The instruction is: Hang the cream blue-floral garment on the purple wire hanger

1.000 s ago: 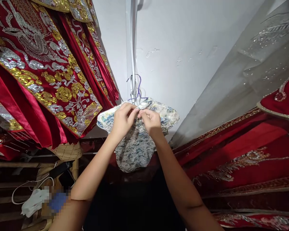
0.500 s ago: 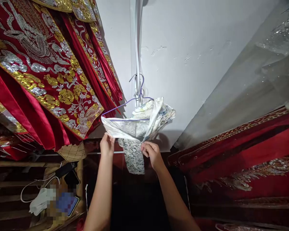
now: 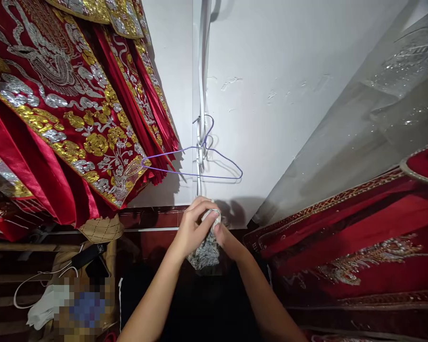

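Both my hands are bunched around the little patterned cloth right now, just below the bare purple wire hanger that hangs on the white wall. My left hand is curled over the top of the bundle with the fingers closed on it, and my right hand is tucked in against it from the other side, mostly hidden behind the left, so I can't tell exactly how tight that one is, but it's clearly gripping cloth too. A tail of the cloth hangs down below my knuckles.

What could go wrong, as I see it: the fabric looks slippery and it's wadded up, so a loose fold could slide out and the whole thing drop into the dark gap below my arms. The hanger is thin wire on a small hook, so a bump from my knuckles could knock it off the wall. The red embroidered robes hang close on the left and there's more red embroidered fabric on the right, so beadwork snagging the cloth seems possible if I swing it sideways.

Containers: nothing I'd really call one. Down at the lower left there's a cluttered shelf with a white cable and some white stuff on it, partly blurred, can't make out more.
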A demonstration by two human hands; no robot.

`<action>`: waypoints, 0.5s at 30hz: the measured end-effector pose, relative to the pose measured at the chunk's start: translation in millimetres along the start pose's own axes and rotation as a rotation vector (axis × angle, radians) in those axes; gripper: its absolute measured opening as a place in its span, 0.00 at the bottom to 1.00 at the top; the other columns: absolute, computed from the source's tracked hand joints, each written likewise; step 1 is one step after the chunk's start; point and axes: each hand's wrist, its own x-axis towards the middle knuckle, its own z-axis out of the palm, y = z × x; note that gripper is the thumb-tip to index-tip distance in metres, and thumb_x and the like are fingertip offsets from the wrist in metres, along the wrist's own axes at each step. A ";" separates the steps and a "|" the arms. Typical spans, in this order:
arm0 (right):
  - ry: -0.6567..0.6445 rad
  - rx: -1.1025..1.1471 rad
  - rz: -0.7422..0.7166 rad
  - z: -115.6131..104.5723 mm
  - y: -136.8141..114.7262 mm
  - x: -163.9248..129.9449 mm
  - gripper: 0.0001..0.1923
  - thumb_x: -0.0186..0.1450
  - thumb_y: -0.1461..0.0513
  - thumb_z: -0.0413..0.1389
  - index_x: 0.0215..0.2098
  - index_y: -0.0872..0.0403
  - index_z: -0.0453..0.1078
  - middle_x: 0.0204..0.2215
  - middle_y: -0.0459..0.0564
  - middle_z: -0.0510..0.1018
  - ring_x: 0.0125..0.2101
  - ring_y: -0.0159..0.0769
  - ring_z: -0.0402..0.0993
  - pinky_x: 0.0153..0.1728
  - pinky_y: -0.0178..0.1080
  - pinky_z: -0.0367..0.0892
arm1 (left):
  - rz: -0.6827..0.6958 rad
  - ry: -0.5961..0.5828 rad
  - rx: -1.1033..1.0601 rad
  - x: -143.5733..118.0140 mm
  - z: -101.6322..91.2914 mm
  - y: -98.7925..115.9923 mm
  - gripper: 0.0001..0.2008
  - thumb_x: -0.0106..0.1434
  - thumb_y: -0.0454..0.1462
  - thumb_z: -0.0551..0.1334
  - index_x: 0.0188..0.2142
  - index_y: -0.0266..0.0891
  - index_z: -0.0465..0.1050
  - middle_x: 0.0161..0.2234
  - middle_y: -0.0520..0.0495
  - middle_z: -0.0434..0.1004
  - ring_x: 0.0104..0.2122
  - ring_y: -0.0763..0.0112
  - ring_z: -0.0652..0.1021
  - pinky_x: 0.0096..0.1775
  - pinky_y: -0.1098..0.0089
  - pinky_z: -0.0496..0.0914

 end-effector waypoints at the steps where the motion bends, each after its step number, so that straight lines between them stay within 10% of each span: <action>1: -0.077 0.019 0.004 1.7 -7.1 0.5 0.22 0.65 0.54 0.59 0.56 0.50 0.71 0.47 0.54 0.78 0.49 0.47 0.74 0.52 0.47 0.68 | 0.006 -0.006 0.037 -0.5 -2.3 1.9 0.11 0.68 0.44 0.60 0.41 0.42 0.79 0.43 0.42 0.73 0.45 0.60 0.74 0.49 0.63 0.68; 7: -0.110 -0.346 -0.030 -36.1 -38.2 43.6 0.05 0.60 0.65 0.56 0.31 0.54 0.75 0.29 0.48 0.79 0.31 0.41 0.75 0.34 0.40 0.71 | -0.261 -0.414 0.168 -22.7 -42.8 -29.9 0.21 0.70 0.51 0.53 0.44 0.39 0.77 0.40 0.44 0.78 0.41 0.59 0.75 0.47 0.63 0.69; 11: 0.305 -0.384 -0.235 -73.7 -29.5 103.4 0.19 0.60 0.64 0.55 0.50 0.51 0.73 0.48 0.50 0.79 0.48 0.45 0.75 0.52 0.44 0.67 | -0.376 -0.523 0.605 -47.3 -74.1 -46.9 0.20 0.68 0.51 0.54 0.33 0.38 0.72 0.31 0.47 0.75 0.31 0.65 0.73 0.37 0.68 0.66; 15: 0.140 -0.434 -0.144 -89.2 6.3 136.9 0.24 0.63 0.60 0.52 0.56 0.50 0.73 0.57 0.52 0.75 0.59 0.48 0.68 0.62 0.52 0.59 | -0.420 -0.466 0.850 -53.1 -113.6 -40.6 0.19 0.68 0.49 0.53 0.30 0.39 0.71 0.29 0.45 0.76 0.29 0.63 0.74 0.33 0.68 0.64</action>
